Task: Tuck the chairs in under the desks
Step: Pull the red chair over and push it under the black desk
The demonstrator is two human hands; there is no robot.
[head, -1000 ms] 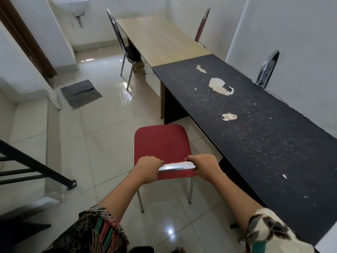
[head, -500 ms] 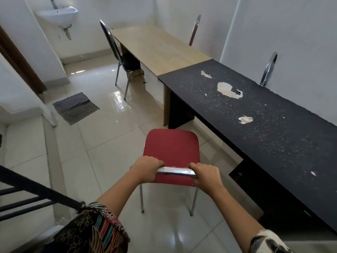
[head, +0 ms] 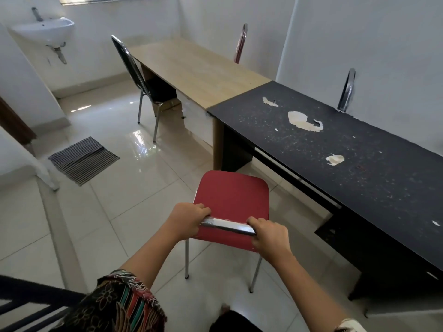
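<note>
A red chair [head: 233, 196] with chrome legs stands on the tiled floor, left of the black desk [head: 347, 159] and outside it. My left hand [head: 185, 220] and my right hand [head: 271, 236] both grip the chrome top bar of its backrest. Beyond the black desk is a light wooden desk [head: 199, 70]. A black chair [head: 141, 82] stands at the wooden desk's near side, its seat partly under the top. Two more chair backs, one red [head: 241, 43] and one dark [head: 347, 91], rise behind the desks against the wall.
A striped mat [head: 84, 159] lies on the floor to the left. A white sink [head: 44, 29] hangs on the far left wall. A dark stair railing [head: 31, 300] crosses the bottom left corner. Peeled patches mark the black desk's top.
The red chair has turned slightly, its seat now angled more toward the black desk, and my view has pulled back and swung left. Both hands kept their grip on the backrest.
</note>
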